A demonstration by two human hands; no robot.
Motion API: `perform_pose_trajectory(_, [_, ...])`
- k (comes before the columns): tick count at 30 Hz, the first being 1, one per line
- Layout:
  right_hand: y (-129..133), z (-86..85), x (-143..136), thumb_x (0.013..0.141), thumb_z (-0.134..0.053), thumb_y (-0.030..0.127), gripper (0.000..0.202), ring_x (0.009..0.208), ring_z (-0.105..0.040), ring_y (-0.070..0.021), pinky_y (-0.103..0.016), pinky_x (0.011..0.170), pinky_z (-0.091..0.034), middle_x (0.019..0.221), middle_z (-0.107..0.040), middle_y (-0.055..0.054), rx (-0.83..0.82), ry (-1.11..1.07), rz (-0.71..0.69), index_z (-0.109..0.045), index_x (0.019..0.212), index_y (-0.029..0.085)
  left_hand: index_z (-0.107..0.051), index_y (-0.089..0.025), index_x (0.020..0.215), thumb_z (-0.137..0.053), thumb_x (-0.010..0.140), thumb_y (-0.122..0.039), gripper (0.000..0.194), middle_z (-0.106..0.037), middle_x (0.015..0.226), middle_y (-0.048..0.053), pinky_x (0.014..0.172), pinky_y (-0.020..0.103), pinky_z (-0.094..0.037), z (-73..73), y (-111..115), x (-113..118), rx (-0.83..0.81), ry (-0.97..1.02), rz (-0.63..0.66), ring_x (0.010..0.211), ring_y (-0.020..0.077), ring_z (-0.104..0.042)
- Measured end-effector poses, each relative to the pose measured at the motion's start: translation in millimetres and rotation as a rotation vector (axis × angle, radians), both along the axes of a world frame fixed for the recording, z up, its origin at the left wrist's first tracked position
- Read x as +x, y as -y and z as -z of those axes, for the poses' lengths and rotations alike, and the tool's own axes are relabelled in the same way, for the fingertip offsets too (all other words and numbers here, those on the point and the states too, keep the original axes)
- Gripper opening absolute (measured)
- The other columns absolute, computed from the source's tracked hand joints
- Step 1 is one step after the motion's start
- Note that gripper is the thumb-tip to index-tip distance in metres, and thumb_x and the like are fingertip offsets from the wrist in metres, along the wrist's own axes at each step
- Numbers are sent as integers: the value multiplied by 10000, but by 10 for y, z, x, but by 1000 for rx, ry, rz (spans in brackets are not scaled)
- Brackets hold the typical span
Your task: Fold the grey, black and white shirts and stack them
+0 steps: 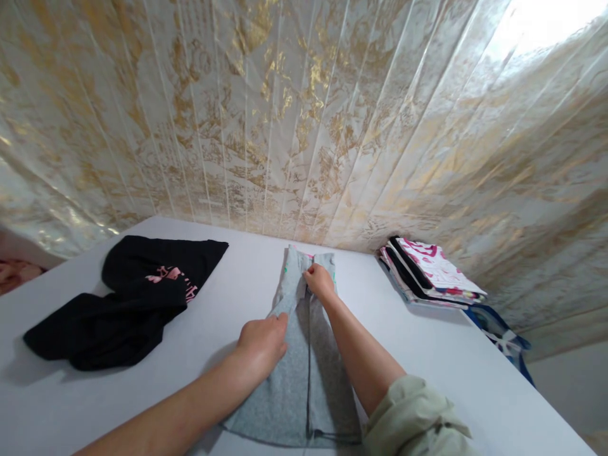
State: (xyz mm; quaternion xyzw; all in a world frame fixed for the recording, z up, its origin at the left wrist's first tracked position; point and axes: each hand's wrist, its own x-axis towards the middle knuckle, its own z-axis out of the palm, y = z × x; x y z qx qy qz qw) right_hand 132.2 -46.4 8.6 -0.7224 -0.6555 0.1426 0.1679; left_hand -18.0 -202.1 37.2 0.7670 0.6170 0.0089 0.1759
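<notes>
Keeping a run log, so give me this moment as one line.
left hand: at gray garment, left edge; right hand: pinching it near far end; black garment: table, left; folded stack: table, right

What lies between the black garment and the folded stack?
The grey garment, with the left hand and right hand on it, in the head view.

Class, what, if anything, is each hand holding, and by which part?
The right hand pinches the grey garment near its far end. The left hand is at the garment's left side; whether it grips cannot be told.

Left hand point(263, 342) — fingertips hidden, apparently curled under.
</notes>
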Motion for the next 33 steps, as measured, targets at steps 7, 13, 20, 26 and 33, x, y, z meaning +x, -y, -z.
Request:
perform_pose_trajectory(7, [-76,7,53,814,-546,307,197,831,-653,-192,-259,696,-452,872,-715,-42,-11,-66,-17,-694,898,208,-613,-206,884,-495,821,-157,142,-727,873,91,638,299,-396,-92,-36,-5,22,7,-39,842,272,-689])
perform_pose_trajectory(13, [-130,49,112,827,-536,311,207,805,-632,-166,-236,683,-436,887,-711,-34,10,-113,-2,-687,917,203,-533,-217,776,-492,848,-215,83,-658,735,-2,601,239,-373,12,-43,108,30,464,11,683,156,-614])
perform_pose_trajectory(20, [-151,78,133,800,-561,294,175,799,-607,-174,-245,684,-423,872,-693,-36,41,-135,-3,-689,888,212,-599,-199,975,-489,905,-236,135,-670,943,51,777,276,-435,108,62,179,15,327,128,899,204,-632])
perform_pose_trajectory(26, [-228,116,177,805,-571,313,179,759,-596,-168,-249,653,-406,857,-682,-27,37,-175,-13,-694,896,221,-621,-192,1013,-452,912,-143,203,-596,1063,71,924,312,-435,206,2,165,192,224,203,1050,209,-562])
perform_pose_trajectory(33, [-267,144,210,759,-641,328,161,577,-490,-101,-211,555,-328,585,-562,42,-27,-245,-122,-650,715,174,-596,-188,908,-551,898,-260,85,-604,986,53,855,317,-456,167,96,207,191,217,184,973,208,-574])
